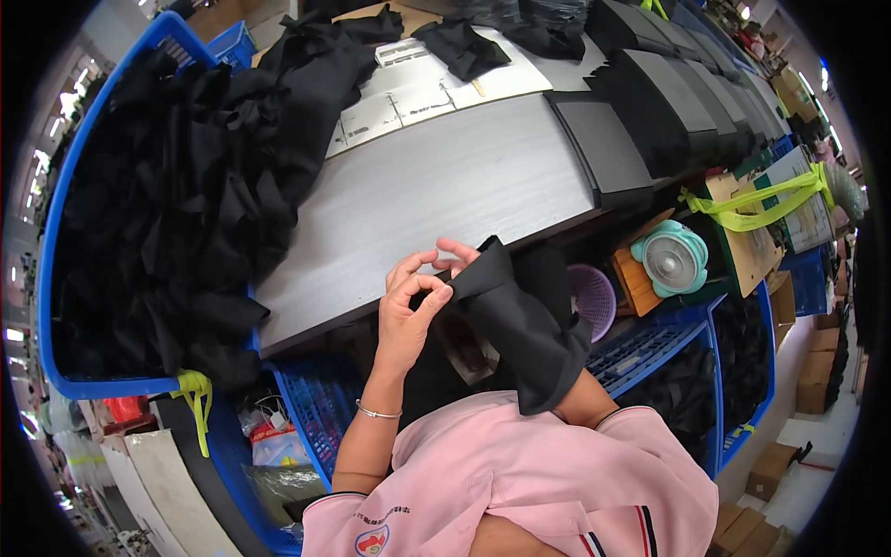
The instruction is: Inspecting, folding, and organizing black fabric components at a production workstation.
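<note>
A black fabric piece (520, 325), folded like a tube or sleeve, hangs in front of me at the table's near edge. My left hand (408, 306) is closed, thumb and forefinger pinched together at the fabric's left edge. My right forearm passes behind or inside the cloth, which hides most of that hand. Only the fingertips of my right hand (457, 252) show at the upper left end of the fabric, bent against its edge and close to my left fingers.
A grey-white table (445, 176) lies ahead. Left is a blue crate (56, 306) heaped with black cloth (176, 213). Stacked black-and-grey pieces (603, 144) sit far right. A turquoise fan (670, 258), a purple basket (594, 299) and a blue crate (716, 390) stand at right.
</note>
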A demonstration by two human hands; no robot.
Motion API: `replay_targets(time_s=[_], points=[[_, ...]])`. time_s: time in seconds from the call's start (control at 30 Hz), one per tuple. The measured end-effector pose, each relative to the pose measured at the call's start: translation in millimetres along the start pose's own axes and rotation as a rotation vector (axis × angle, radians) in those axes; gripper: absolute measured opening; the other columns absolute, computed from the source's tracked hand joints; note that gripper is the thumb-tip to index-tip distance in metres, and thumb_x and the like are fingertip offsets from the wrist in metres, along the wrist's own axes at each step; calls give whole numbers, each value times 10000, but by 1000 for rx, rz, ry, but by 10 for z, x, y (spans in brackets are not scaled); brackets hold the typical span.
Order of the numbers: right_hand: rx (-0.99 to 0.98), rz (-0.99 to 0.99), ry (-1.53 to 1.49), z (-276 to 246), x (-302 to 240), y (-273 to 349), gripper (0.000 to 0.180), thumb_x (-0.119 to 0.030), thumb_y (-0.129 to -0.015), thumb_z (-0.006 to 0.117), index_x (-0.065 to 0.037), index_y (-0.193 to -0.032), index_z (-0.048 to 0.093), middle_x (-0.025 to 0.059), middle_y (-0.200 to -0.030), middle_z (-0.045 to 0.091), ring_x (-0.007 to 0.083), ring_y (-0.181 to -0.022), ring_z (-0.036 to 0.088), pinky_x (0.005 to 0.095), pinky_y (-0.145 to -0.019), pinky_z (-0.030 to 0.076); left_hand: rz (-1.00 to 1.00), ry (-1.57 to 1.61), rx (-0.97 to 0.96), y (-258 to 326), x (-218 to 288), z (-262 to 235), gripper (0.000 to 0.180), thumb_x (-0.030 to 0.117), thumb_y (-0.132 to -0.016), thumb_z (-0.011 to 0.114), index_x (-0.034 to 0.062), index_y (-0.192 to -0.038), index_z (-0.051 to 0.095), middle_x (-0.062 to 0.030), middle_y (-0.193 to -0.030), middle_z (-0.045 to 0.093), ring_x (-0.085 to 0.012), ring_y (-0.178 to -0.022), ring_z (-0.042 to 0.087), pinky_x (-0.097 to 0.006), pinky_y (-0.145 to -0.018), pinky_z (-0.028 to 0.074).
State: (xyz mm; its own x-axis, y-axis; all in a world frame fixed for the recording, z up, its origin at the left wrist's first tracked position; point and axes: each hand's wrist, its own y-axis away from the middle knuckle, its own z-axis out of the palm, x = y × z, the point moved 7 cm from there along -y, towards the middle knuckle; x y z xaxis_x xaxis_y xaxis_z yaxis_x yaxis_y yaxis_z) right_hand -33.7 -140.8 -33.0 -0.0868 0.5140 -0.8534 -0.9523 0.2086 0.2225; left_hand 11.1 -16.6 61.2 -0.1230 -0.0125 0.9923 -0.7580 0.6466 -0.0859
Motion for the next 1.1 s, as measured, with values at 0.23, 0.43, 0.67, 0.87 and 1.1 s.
replay_targets(time_s=[0.23,0.43,0.67,0.87,1.1], points=[[-15,-239,269,151,-186,120,444,-219,-946,610,-61,-1354,536,75,-1259,613,144,-969,602,303,-866,497,-109,243,65,-81,-303,84,79,136,-887,700,73,-934,694,-181,-1432,497,-284,-1369,407,-396,-1116,311],[345,-39,-73,165,-863,38,221,-225,-941,600,-45,-1067,625,26,-1037,633,148,-870,572,290,-805,464,191,-255,251,189,391,185,576,149,-826,766,52,-1326,497,-234,-1547,310,-332,-1406,358,-419,-1134,290],[290,-230,257,-330,-743,-709,260,-206,-976,571,-41,-1176,595,28,-1071,613,146,-940,567,290,-832,464,288,-300,162,389,203,486,101,31,-804,745,41,-896,705,-135,-1176,651,-327,-1173,575,-401,-1019,442],[226,-481,529,-312,-490,-751,304,-227,-1005,548,-31,-1236,577,48,-1172,614,126,-1016,574,278,-902,471,-143,314,112,97,-226,212,131,145,-1016,553,19,-1010,589,65,-832,483,-22,-779,424,-183,-706,379],[95,247,886,616,-23,328,187,-65,-1003,505,23,-1142,594,144,-1352,530,173,-1264,513,271,-1030,400,-128,653,422,-815,-683,-358,250,202,-1007,596,-18,-891,629,43,-773,569,-46,-743,485,-208,-687,424]])
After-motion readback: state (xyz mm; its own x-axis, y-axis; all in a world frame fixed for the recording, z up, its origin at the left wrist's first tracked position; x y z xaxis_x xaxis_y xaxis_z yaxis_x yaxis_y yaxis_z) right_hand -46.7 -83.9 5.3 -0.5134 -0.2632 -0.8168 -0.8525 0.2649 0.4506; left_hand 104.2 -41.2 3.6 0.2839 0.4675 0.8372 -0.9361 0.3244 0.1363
